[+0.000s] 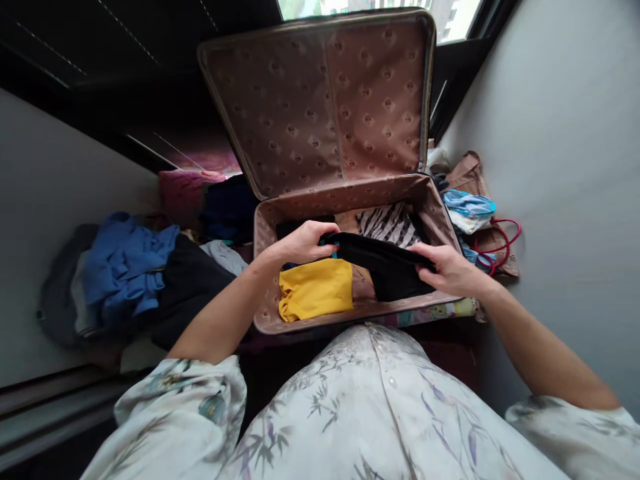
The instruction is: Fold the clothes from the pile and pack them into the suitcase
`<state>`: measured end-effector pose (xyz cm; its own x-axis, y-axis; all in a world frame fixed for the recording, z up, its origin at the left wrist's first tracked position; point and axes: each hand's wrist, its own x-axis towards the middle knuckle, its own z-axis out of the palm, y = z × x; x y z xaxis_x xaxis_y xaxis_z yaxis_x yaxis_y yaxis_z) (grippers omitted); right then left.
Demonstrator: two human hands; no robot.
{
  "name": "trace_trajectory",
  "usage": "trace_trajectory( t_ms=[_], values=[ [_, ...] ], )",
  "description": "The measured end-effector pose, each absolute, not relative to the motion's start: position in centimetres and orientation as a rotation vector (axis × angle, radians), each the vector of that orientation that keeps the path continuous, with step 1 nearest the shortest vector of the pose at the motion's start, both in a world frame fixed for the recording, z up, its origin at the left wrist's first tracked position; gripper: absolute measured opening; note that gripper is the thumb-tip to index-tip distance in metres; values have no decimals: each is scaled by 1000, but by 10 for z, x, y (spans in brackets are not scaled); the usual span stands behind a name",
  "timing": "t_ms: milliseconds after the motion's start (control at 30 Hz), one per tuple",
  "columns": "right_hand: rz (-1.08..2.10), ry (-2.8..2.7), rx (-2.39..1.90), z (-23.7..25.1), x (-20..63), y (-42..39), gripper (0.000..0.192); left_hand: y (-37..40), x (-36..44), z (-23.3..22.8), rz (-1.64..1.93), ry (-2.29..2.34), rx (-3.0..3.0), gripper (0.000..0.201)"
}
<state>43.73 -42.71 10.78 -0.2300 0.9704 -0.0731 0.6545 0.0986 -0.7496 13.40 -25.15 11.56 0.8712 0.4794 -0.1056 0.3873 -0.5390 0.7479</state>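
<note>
A black folded garment (373, 250) is stretched between my two hands above the suitcase's bottom half (300, 327). My left hand (313, 241) pinches its left end, where a small bit of turquoise shows. With thumb and fingers, my right hand (443, 268) grips the other end. Below and to the left, a folded yellow garment (317, 288) lies in the case's front left corner. Behind the black garment lies a zebra-striped garment (390, 223). Another black piece (400, 285) shows under the held one; whether they are joined I cannot tell.
The suitcase lid (330, 100) stands raised against the window side. On the left are piled a blue garment (127, 267), dark clothes (190, 280) and a pink cloth (187, 187). At right, a brown bag (470, 177) with red handles sits beside the wall (570, 167).
</note>
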Motion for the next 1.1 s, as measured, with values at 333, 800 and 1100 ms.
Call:
trace_trajectory(
  t_ms=[333,800,1100],
  values=[
    [922,-1645,-1792,16,451,-445,56,-216,210,69,585,831,2300,42],
    [1386,-1618,-2612,-149,510,-434,49,-365,154,-169,-388,1574,1879,67],
    [1503,-1782,-2672,-153,510,-440,43,-329,172,-173,-329,1492,1852,26]
  ],
)
